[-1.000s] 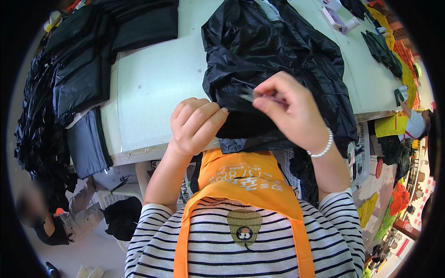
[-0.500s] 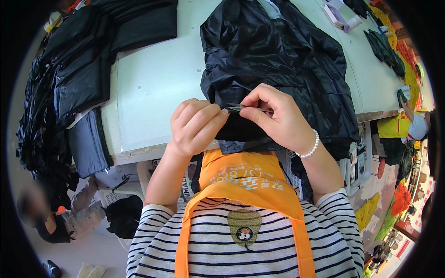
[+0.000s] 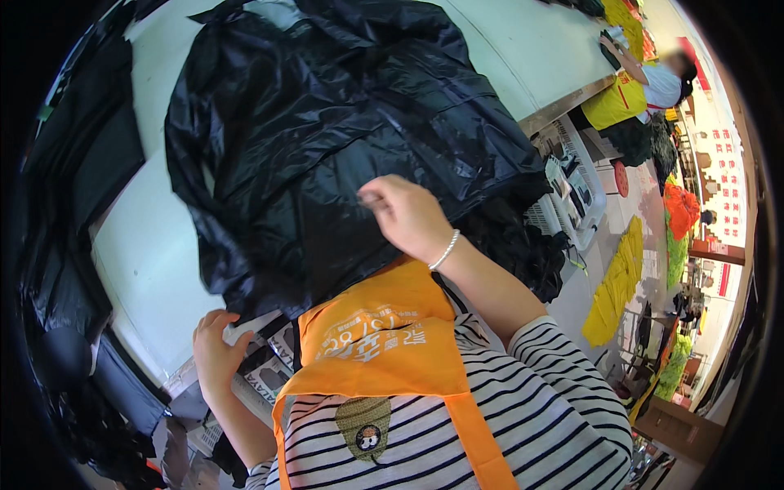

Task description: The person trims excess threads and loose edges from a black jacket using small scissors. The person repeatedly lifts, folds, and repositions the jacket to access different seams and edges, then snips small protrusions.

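A shiny black jacket [image 3: 327,139] lies spread across the pale table, its lower edge reaching the front by my orange apron. Over the lower part of the jacket is my right hand [image 3: 408,220], fingers curled together. Something small and dark shows at its fingertips, too blurred to name. At the table's front edge, my left hand [image 3: 216,351] is beside the jacket's lower left corner. Its thumb and fingers are apart, and the fingertips come up to the cloth; whether they touch it I cannot tell.
Black folded garments [image 3: 90,147] cover the table's left side. To the right, below the table edge, stands a white plastic basket [image 3: 576,188] with things in it. Beyond it a person in a yellow vest [image 3: 616,102] works at the table. Yellow cloth [image 3: 616,278] lies on the floor.
The view has swung to the right. My hands, earlier close together at the jacket's edge with a thin shiny thing between them, have parted. The jacket now lies more spread out.
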`<state>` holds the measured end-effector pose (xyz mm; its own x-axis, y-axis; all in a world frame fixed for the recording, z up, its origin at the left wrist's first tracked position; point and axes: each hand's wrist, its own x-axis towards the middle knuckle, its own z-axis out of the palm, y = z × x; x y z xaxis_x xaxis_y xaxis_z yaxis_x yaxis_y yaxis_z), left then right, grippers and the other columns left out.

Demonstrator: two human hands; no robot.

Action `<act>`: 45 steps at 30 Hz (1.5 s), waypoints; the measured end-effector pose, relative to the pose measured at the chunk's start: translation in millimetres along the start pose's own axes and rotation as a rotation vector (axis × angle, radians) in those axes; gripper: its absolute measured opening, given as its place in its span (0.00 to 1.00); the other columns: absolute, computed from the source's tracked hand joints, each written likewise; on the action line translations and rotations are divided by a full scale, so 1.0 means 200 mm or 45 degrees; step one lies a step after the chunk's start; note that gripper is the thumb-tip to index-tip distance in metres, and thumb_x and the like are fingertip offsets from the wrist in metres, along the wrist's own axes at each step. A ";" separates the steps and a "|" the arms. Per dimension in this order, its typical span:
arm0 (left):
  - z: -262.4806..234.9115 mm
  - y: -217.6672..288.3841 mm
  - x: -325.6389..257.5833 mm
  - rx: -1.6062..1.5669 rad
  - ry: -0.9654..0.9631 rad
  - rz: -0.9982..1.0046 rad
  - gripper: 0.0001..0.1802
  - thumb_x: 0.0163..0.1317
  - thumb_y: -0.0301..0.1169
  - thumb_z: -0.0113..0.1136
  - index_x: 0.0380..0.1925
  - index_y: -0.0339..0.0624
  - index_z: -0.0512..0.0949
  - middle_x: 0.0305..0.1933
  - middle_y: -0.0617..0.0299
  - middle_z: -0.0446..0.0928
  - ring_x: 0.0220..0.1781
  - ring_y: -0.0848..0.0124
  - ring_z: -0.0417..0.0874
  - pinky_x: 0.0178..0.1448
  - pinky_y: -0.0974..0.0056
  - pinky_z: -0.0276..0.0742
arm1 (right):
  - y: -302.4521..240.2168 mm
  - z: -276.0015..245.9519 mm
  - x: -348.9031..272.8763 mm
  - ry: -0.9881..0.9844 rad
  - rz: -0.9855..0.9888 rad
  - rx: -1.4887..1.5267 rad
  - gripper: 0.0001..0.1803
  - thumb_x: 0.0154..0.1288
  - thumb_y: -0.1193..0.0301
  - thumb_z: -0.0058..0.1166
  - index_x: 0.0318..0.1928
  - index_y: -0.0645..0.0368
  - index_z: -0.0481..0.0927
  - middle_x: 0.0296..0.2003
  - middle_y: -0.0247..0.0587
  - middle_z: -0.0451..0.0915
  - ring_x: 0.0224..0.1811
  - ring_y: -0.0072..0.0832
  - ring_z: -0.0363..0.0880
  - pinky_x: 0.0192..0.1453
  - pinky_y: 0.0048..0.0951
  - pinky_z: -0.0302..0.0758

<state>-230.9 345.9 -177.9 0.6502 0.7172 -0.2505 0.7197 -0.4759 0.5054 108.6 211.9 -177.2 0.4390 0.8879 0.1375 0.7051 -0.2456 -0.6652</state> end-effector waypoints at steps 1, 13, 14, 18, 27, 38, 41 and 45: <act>0.02 0.06 0.03 0.038 0.096 -0.019 0.13 0.44 0.31 0.69 0.27 0.37 0.77 0.39 0.55 0.76 0.45 0.54 0.75 0.51 0.57 0.69 | 0.13 -0.06 -0.01 0.081 0.026 -0.113 0.07 0.60 0.76 0.54 0.40 0.59 0.77 0.34 0.44 0.79 0.35 0.39 0.79 0.42 0.36 0.76; 0.94 1.44 0.82 0.116 0.214 0.425 0.43 0.46 0.43 0.70 0.62 0.43 0.66 0.68 0.49 0.60 0.71 0.50 0.56 0.72 0.42 0.47 | 1.92 -1.00 0.02 0.223 0.821 -0.240 0.14 0.68 0.68 0.45 0.41 0.65 0.79 0.35 0.53 0.82 0.33 0.50 0.79 0.40 0.40 0.75; 1.03 1.51 0.89 0.128 0.196 0.393 0.47 0.45 0.47 0.70 0.65 0.43 0.62 0.70 0.49 0.57 0.73 0.50 0.54 0.72 0.42 0.46 | 1.94 -1.01 0.04 0.126 0.946 0.040 0.14 0.68 0.67 0.46 0.41 0.65 0.80 0.33 0.49 0.82 0.28 0.42 0.79 0.35 0.36 0.75; 1.30 1.59 1.13 0.309 0.122 0.141 0.61 0.39 0.61 0.68 0.70 0.44 0.53 0.75 0.53 0.47 0.77 0.52 0.44 0.71 0.36 0.41 | 1.95 -0.98 0.13 -0.206 0.952 0.553 0.15 0.67 0.65 0.51 0.36 0.66 0.82 0.22 0.31 0.77 0.17 0.18 0.67 0.22 0.23 0.63; 1.42 1.62 1.23 0.452 0.244 0.053 0.64 0.36 0.69 0.63 0.70 0.48 0.52 0.76 0.59 0.46 0.77 0.57 0.44 0.72 0.38 0.40 | 2.15 -0.88 0.33 -0.010 0.471 0.416 0.11 0.64 0.67 0.55 0.36 0.64 0.83 0.26 0.36 0.82 0.26 0.18 0.75 0.32 0.22 0.70; 1.40 1.80 1.26 0.265 0.356 0.083 0.53 0.42 0.43 0.73 0.68 0.48 0.56 0.73 0.58 0.53 0.75 0.58 0.51 0.73 0.42 0.45 | 1.60 -0.77 0.36 -0.613 0.401 0.146 0.18 0.58 0.59 0.61 0.28 0.64 0.80 0.24 0.49 0.80 0.30 0.46 0.80 0.35 0.35 0.75; 1.44 1.86 1.23 -0.011 0.404 0.284 0.40 0.45 0.36 0.71 0.61 0.44 0.66 0.67 0.54 0.64 0.68 0.55 0.63 0.70 0.50 0.56 | 1.65 -0.67 0.38 -0.610 0.295 0.017 0.21 0.55 0.57 0.63 0.27 0.65 0.79 0.24 0.49 0.80 0.30 0.46 0.80 0.35 0.36 0.75; 1.43 1.92 1.21 -0.370 0.467 0.190 0.25 0.45 0.33 0.71 0.45 0.39 0.77 0.55 0.53 0.73 0.59 0.55 0.73 0.62 0.56 0.68 | 1.71 -0.71 0.44 -0.801 0.442 0.879 0.12 0.61 0.68 0.58 0.32 0.67 0.81 0.25 0.42 0.82 0.29 0.24 0.79 0.40 0.26 0.73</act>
<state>272.9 190.0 -280.5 0.5750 0.8089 0.1229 0.4939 -0.4629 0.7360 466.9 150.3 -287.3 0.0437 0.9033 -0.4267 0.0274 -0.4280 -0.9034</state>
